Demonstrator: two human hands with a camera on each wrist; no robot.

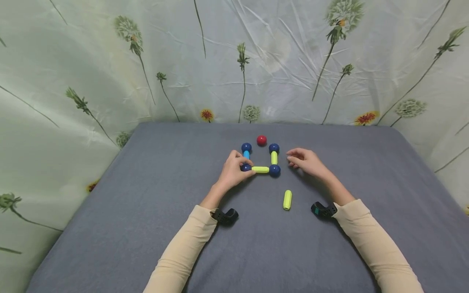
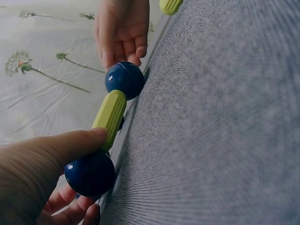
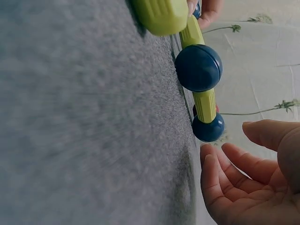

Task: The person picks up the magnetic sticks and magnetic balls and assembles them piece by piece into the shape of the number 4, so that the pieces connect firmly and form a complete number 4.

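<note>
A U-shaped piece of rods and dark blue balls lies on the grey table, its gap facing the far side. It has a light blue rod (image 1: 246, 154) on the left, a lime rod (image 1: 260, 169) along the near side and another lime rod (image 1: 274, 158) on the right. My left hand (image 1: 233, 167) grips the near-left dark blue ball (image 2: 90, 174), thumb across the end of the near lime rod and fingers behind the ball. Right of the piece, my right hand (image 1: 305, 161) hovers with loosely bent fingers, holding nothing.
A red ball (image 1: 261, 140) sits just beyond the gap of the U. One loose lime rod (image 1: 287, 200) lies nearer to me. Black bands (image 1: 227, 217) are on both wrists. A flowered curtain (image 1: 205, 81) hangs behind the table (image 1: 146, 228).
</note>
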